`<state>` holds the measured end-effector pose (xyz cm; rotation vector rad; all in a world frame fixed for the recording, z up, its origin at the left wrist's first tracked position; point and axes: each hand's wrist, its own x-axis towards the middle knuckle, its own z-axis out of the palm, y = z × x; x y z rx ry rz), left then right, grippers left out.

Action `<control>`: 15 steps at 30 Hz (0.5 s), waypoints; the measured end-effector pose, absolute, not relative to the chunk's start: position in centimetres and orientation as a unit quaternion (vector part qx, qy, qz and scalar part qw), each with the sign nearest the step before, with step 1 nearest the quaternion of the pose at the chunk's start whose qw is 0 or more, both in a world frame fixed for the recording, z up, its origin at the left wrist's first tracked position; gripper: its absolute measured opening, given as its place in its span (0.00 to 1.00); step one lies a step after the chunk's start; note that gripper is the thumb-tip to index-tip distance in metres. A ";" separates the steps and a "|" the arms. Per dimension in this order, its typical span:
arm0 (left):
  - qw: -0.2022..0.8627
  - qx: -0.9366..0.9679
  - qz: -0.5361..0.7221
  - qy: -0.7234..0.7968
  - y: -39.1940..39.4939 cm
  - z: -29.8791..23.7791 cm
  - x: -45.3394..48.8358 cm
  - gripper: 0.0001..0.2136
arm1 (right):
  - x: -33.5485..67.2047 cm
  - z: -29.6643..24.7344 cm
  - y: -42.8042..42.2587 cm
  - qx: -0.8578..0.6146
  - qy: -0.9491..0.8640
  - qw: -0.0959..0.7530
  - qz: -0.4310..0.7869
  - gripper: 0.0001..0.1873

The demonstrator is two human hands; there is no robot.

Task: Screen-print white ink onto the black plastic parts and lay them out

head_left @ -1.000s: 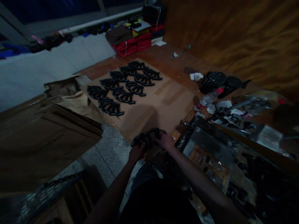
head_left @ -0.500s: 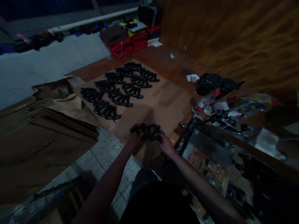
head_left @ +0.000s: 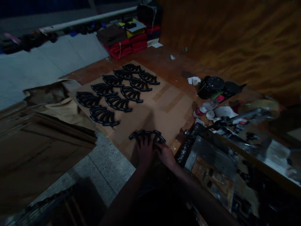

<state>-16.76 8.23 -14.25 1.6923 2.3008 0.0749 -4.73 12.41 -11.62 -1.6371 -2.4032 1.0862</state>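
Note:
A fan-shaped group of glossy black curved pieces, like short bent tubes, lies at the near end of a cardboard sheet. Over its near side is my left hand, its fingers stretched out and touching the pieces. At the group's right end my right hand is closed around one or more of the black pieces, its fingertips partly hidden. Farther left on the cardboard, several similar black fans are laid out in two slanting rows.
Flat cardboard and brown paper are stacked at left. To the right stand a plastic bottle with a red cap, black round containers and a cluttered metal tray. Folded red cloth is piled at the back.
My left hand has shifted right, from the group's left end to its middle, and its fingers have spread. The black group now rests lower in view. My right hand stays at its right end.

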 end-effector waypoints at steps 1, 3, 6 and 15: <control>0.141 0.593 0.026 0.792 8.3 -14.2 -17.1 0.24 | -4.6 -11.4 12.3 -0.520 -0.780 0.016 0.348 0.20; 0.135 0.613 0.027 0.778 8.8 -14.0 -18.2 0.23 | -4.3 -11.1 12.2 -0.517 -0.791 -0.001 0.327 0.18; 0.118 0.645 0.028 0.754 11.3 -13.9 -20.7 0.23 | -4.1 -11.4 12.7 -0.510 -0.813 -0.042 0.279 0.22; 0.125 0.789 0.047 0.599 31.6 -12.5 -24.5 0.26 | -5.8 -16.9 14.4 -0.507 -0.824 -0.152 0.205 0.33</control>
